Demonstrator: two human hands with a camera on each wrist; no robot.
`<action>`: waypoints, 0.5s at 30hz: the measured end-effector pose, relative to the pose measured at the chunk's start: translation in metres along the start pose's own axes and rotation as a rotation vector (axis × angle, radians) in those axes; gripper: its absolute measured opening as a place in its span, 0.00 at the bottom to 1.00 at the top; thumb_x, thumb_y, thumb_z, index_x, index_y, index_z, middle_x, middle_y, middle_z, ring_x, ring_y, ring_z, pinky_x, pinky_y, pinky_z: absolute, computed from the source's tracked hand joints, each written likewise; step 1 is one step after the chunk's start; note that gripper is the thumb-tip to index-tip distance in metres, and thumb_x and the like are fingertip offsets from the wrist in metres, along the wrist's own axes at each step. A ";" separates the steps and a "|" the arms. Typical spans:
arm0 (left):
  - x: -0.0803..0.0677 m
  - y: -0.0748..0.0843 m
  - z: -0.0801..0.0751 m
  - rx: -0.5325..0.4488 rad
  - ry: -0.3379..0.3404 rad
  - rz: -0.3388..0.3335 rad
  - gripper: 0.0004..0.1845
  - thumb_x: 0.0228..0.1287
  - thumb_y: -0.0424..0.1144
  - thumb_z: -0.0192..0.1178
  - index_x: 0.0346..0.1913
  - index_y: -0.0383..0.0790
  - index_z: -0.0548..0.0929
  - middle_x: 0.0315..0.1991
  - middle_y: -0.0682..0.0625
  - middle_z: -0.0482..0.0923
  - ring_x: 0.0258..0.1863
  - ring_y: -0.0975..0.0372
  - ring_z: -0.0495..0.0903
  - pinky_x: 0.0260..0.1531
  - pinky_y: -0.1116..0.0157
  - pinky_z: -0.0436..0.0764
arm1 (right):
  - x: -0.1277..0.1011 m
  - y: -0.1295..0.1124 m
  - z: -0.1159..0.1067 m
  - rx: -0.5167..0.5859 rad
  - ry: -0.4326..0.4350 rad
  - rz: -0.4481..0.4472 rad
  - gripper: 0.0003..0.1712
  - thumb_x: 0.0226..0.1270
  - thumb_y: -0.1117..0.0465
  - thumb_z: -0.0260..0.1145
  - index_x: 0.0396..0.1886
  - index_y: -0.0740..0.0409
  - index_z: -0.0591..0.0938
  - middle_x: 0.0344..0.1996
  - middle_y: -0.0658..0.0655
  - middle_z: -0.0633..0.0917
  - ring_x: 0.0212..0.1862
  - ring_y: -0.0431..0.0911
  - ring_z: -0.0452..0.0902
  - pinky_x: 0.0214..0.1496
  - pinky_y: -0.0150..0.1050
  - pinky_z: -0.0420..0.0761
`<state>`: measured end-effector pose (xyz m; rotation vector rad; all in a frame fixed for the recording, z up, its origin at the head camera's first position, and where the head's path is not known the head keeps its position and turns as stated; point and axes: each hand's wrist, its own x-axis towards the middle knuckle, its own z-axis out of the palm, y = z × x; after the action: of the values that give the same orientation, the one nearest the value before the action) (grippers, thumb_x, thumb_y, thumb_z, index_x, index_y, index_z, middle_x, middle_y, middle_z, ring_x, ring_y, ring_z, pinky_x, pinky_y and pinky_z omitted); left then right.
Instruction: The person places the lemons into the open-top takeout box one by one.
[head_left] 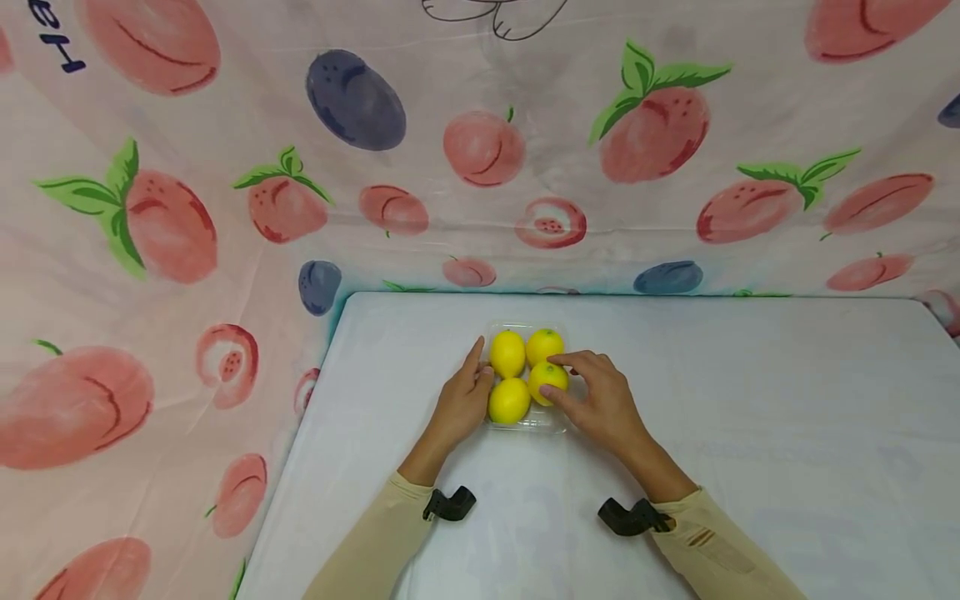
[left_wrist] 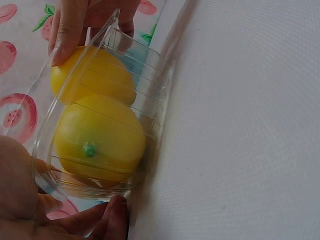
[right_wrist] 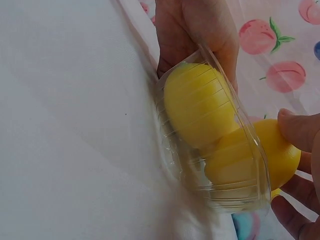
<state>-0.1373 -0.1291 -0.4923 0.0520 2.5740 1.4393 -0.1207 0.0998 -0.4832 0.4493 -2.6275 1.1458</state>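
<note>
A clear plastic tray (head_left: 549, 425) sits on the white table (head_left: 750, 433) with several yellow lemons in it. My left hand (head_left: 482, 363) lies along the tray's left side, fingers straight and touching it; its palm (left_wrist: 15, 190) presses the tray wall (left_wrist: 155, 90). My right hand (head_left: 561, 377) pinches the near-right lemon (head_left: 548, 375) between thumb and fingers. In the right wrist view that lemon (right_wrist: 277, 150) stands above the tray's rim (right_wrist: 250, 135), with my fingertips (right_wrist: 300, 127) on it. The near-left lemon (left_wrist: 97, 140) shows a green tip.
A cloth printed with peaches and plums (head_left: 225, 167) hangs behind and to the left of the table. Its back edge (head_left: 637, 296) runs just beyond the tray. Black camera mounts (head_left: 450, 504) sit on both wrists.
</note>
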 end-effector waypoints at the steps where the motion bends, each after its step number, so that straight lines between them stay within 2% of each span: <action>1: 0.000 0.000 0.000 -0.002 0.000 0.001 0.32 0.82 0.49 0.43 0.83 0.57 0.51 0.72 0.43 0.72 0.73 0.52 0.68 0.75 0.46 0.64 | 0.000 0.000 0.000 0.000 0.001 -0.001 0.25 0.59 0.53 0.79 0.55 0.55 0.86 0.51 0.55 0.88 0.50 0.52 0.78 0.49 0.48 0.80; 15: -0.001 0.002 -0.001 -0.009 -0.007 -0.018 0.31 0.82 0.50 0.42 0.83 0.59 0.51 0.73 0.44 0.70 0.75 0.52 0.66 0.76 0.46 0.62 | -0.007 0.009 0.010 -0.076 -0.030 0.032 0.25 0.60 0.51 0.78 0.55 0.54 0.86 0.52 0.55 0.88 0.52 0.55 0.77 0.51 0.57 0.75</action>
<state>-0.1366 -0.1291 -0.4902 0.0321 2.5554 1.4415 -0.1187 0.0995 -0.4977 0.4144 -2.7028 1.0520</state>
